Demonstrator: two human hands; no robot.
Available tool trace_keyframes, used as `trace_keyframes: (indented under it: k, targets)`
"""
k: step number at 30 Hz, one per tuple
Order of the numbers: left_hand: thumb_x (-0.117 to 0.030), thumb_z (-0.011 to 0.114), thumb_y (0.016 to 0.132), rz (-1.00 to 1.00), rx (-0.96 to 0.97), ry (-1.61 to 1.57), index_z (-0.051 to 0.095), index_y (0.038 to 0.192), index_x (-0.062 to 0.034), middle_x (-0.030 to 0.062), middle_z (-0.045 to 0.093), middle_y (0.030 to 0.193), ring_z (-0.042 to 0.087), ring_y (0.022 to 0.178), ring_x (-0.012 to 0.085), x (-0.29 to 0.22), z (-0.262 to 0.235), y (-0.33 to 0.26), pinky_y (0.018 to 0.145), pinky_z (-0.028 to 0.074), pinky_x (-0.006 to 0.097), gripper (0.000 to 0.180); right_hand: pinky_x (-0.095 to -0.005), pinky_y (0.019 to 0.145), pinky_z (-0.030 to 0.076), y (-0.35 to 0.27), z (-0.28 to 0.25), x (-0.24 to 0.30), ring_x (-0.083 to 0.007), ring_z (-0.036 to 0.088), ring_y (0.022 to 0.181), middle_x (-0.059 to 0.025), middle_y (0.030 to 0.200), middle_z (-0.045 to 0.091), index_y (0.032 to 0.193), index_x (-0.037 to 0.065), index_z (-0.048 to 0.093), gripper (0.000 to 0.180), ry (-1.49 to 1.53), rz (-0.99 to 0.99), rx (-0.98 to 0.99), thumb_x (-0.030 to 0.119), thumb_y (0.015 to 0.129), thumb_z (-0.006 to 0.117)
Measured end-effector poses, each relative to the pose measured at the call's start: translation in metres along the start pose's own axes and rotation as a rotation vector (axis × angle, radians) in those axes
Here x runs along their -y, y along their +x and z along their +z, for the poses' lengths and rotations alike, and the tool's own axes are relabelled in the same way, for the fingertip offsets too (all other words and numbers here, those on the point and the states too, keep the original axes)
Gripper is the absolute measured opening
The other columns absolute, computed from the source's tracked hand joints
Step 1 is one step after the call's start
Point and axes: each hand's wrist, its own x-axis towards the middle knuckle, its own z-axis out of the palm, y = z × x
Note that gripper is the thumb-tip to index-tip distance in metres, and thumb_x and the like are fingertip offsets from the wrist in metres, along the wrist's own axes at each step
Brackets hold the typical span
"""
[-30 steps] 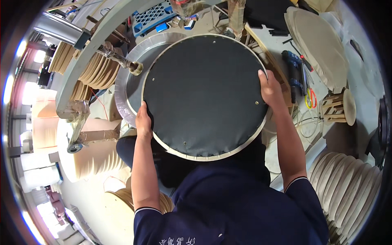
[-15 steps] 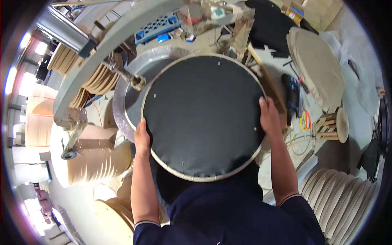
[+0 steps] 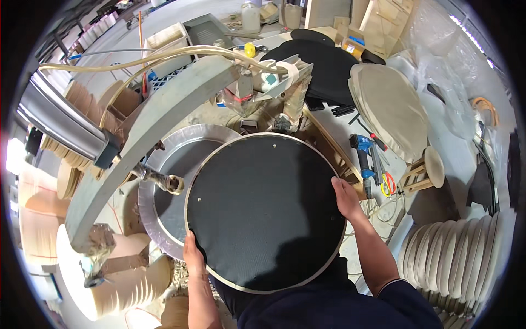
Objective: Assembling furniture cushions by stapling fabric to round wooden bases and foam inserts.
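Observation:
A large round panel [image 3: 263, 214] faced with black fabric lies in front of my body, with a pale rim and a few small fastener-like spots near its edge. My left hand [image 3: 193, 255] grips its left lower rim. At the right rim, my right hand [image 3: 346, 198] presses with its fingers over the edge; the fingers on the underside are hidden. Behind the panel's left side sits a wide round dish [image 3: 150, 216] wrapped in clear plastic, partly covered. A wrapped rod end [image 3: 174, 185] sticks out over that dish, close to the panel's left rim.
A curved grey machine arm [image 3: 159, 120] with a metal cylinder [image 3: 66, 118] spans the left. On the right lie a blue air tool [image 3: 361, 156], scissors [image 3: 389, 185] and beige round pieces [image 3: 389, 107]. Black discs [image 3: 315, 68] lie farther back; a beige stack [image 3: 452, 257] stands lower right.
My view has tilted up, so the panel, both hands and the surroundings sit lower in the picture, and more of the far floor shows. Both hands still hold the panel's rim.

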Motion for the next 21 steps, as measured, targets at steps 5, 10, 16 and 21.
trace_keyframes:
  k: [5, 10, 16, 21]
  targets:
    - [-0.042, 0.055, 0.11, 0.029, 0.112, -0.025, 0.058, 0.14, 0.0091, 0.0134, 0.065, 0.133, 0.059, 0.121, 0.0213, 0.003, -0.005, 0.012, 0.109, 0.043, 0.034, 0.06, -0.0417, 0.085, 0.051, -0.009, 0.001, 0.018, -0.0335, 0.07, 0.091, -0.0222, 0.09, 0.07, 0.101, -0.002, 0.067, 0.058, -0.043, -0.008, -0.085, 0.051, 0.109, 0.048]
    - [-0.046, 0.056, 0.108, -0.007, 0.025, 0.248, 0.061, 0.136, 0.0104, 0.0156, 0.066, 0.133, 0.059, 0.12, 0.0254, 0.023, -0.023, 0.044, 0.107, 0.046, 0.038, 0.063, -0.0469, 0.097, 0.052, -0.021, -0.007, 0.019, -0.0391, 0.069, 0.112, -0.0242, 0.113, 0.072, 0.114, -0.001, 0.07, 0.039, -0.276, -0.166, -0.057, 0.028, 0.111, 0.045]
    - [-0.049, 0.05, 0.109, -0.226, 0.723, -0.076, 0.055, 0.143, 0.005, 0.0217, 0.061, 0.143, 0.063, 0.124, 0.0338, 0.08, 0.075, 0.112, 0.109, 0.05, 0.047, 0.064, -0.051, 0.084, 0.055, -0.046, 0.026, 0.009, -0.0441, 0.069, 0.1, -0.0222, 0.103, 0.073, 0.104, 0.006, 0.072, 0.042, -0.061, -0.209, -0.155, 0.04, 0.11, 0.048]
    - [-0.048, 0.05, 0.109, -0.307, 1.106, -0.127, 0.056, 0.144, 0.0037, 0.0213, 0.062, 0.143, 0.063, 0.125, 0.0331, 0.098, 0.188, 0.094, 0.11, 0.05, 0.046, 0.062, -0.0526, 0.091, 0.052, -0.085, 0.014, 0.012, -0.0471, 0.068, 0.104, -0.0274, 0.103, 0.073, 0.101, -0.002, 0.071, 0.064, 0.071, 0.067, -0.243, 0.056, 0.107, 0.045]
